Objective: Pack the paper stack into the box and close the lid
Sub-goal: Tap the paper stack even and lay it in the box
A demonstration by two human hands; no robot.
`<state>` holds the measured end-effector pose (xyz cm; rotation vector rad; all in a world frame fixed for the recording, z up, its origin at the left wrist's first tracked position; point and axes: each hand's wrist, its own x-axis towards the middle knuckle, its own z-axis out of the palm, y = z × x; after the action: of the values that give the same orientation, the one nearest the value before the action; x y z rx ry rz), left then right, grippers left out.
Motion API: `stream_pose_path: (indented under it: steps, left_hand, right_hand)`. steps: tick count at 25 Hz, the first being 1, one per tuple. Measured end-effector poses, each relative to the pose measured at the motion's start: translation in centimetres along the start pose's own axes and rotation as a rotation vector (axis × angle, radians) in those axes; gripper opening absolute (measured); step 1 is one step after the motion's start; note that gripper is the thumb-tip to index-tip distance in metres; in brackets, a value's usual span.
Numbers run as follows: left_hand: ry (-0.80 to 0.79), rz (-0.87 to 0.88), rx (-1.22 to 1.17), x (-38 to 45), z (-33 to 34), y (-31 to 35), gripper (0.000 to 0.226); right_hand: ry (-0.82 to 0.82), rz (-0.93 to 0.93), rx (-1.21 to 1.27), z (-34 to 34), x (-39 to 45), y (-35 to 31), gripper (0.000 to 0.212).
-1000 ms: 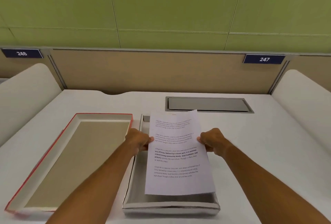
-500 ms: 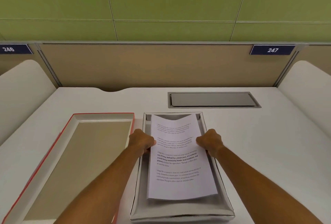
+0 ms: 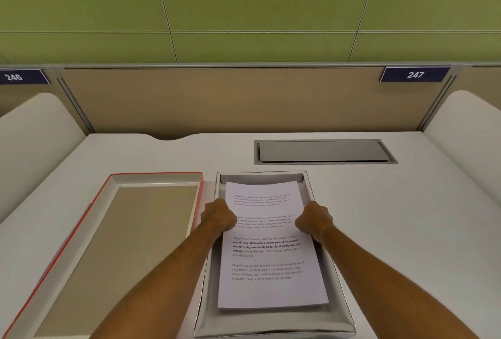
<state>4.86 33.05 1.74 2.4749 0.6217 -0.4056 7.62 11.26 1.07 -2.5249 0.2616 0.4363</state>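
Note:
A white paper stack [image 3: 267, 260] with printed text lies inside the shallow silver-grey box [image 3: 340, 309] in front of me, its far end slightly raised. My left hand [image 3: 219, 216] grips the stack's left edge and my right hand [image 3: 314, 219] grips its right edge, both fists inside the box walls. The red-edged lid [image 3: 151, 176] rests upside down on the desk to the left of the box, showing its tan inside.
A grey cable hatch [image 3: 324, 151] is set into the white desk [image 3: 406, 216] behind the box. A tan partition [image 3: 230, 100] with number plates 246 and 247 closes the back. White rounded side dividers [image 3: 466, 127] stand at both sides.
Both hands have lowered the paper stack from above the box down into it. The view has shifted a little to the left.

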Motion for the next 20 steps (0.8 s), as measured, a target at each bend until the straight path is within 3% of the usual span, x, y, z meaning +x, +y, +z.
stream_pose_path:
  steps: [2,6,8,10,13,16,20]
  left_hand:
    - [-0.082,-0.024,-0.034,-0.1,-0.1,0.0,0.030]
    - [-0.280,-0.145,-0.393,-0.6,-1.4,0.7,0.034]
    - [-0.340,-0.210,-0.512,-0.3,-2.0,0.7,0.054]
    - [-0.371,-0.248,-0.605,0.0,-2.1,0.8,0.077]
    - [-0.379,-0.290,-0.764,0.5,-1.9,0.9,0.094]
    - [-0.380,-0.314,-0.822,0.8,-2.2,0.8,0.103]
    - [-0.419,-0.303,-0.833,1.1,-2.4,0.5,0.106]
  right_hand:
    - [-0.038,-0.025,-0.007,0.0,0.0,-0.1,0.010]
    - [-0.097,-0.048,0.030,-0.5,-0.1,-0.2,0.013]
    - [-0.080,-0.047,0.068,-0.6,-0.1,-0.4,0.019]
    - [-0.057,-0.029,0.133,-0.7,-0.1,-1.0,0.029]
    - [-0.079,0.035,0.299,-1.2,0.2,-1.8,0.038]
    - [-0.169,0.131,0.489,-1.7,0.6,-1.8,0.050]
    - [-0.229,0.148,0.550,-2.1,0.7,-1.5,0.058]
